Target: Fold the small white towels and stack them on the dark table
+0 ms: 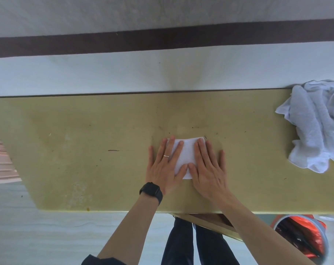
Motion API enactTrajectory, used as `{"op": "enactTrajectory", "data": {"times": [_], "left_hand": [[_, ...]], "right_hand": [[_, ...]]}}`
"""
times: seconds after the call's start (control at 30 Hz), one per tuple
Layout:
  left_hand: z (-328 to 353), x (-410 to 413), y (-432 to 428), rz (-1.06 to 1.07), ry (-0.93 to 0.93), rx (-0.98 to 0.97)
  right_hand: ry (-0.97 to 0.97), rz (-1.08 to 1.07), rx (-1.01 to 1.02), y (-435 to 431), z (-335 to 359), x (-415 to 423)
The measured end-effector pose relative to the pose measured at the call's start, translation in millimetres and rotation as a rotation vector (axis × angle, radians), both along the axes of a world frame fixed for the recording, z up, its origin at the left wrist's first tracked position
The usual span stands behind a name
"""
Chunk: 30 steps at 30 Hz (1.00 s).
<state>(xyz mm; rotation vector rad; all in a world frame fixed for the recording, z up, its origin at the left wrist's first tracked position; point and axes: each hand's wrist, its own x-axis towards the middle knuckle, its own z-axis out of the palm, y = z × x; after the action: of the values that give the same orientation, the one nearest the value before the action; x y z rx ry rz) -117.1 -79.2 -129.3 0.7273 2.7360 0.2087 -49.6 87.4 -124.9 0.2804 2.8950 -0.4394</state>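
A small white towel (186, 153), folded into a compact rectangle, lies flat on the olive-yellow table (86, 140) near its middle. My left hand (165, 166) presses on the towel's left side with straight fingers; it wears a ring, and a black watch sits on the wrist. My right hand (208, 167) lies flat on the towel's right side, fingers straight and spread. The two thumbs nearly meet over the towel's near edge. A heap of unfolded white towels (319, 123) sits crumpled at the table's right end.
A white wall with a dark brown stripe (162, 42) runs behind the table's far edge. A round bin with orange lining (303, 240) stands on the floor at lower right. My dark trouser legs (196, 243) show below the table's near edge.
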Motion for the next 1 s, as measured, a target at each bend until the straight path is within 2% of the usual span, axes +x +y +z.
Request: {"op": "enactTrajectory", "data": {"times": [0.17,0.27,0.33,0.4,0.5,0.73,0.9,1.0], "left_hand": [[6.7,8.7,0.0,0.021,-0.02,0.012],[18.5,22.8,1.8,0.115,-0.066,0.125],[34.5,32.2,7.1,0.335,-0.127,0.212],[48.8,33.3,14.1,0.621,-0.203,0.261],[61.3,21.4,24.3,0.861,-0.338,0.219],[60.4,-4.8,36.7,0.944,-0.498,0.071],[65.9,-7.8,37.5,0.943,-0.566,0.162],[73.1,-4.8,35.0,0.971,-0.622,0.35]], "right_hand": [[-0.055,-0.003,-0.032,-2.0,4.9,-0.7],[-0.054,-0.001,-0.06,-3.7,14.1,10.2],[0.0,-0.064,-0.054,-5.2,25.5,18.4],[0.032,-0.246,-0.117,-7.7,39.2,17.0],[-0.065,-0.549,-0.27,-11.6,51.8,-1.6],[-0.287,-0.703,-0.32,-11.9,57.6,-41.5],[-0.383,-0.814,-0.538,-5.9,61.8,-48.7],[-0.357,-0.781,-0.627,-1.6,63.7,-43.2]]}}
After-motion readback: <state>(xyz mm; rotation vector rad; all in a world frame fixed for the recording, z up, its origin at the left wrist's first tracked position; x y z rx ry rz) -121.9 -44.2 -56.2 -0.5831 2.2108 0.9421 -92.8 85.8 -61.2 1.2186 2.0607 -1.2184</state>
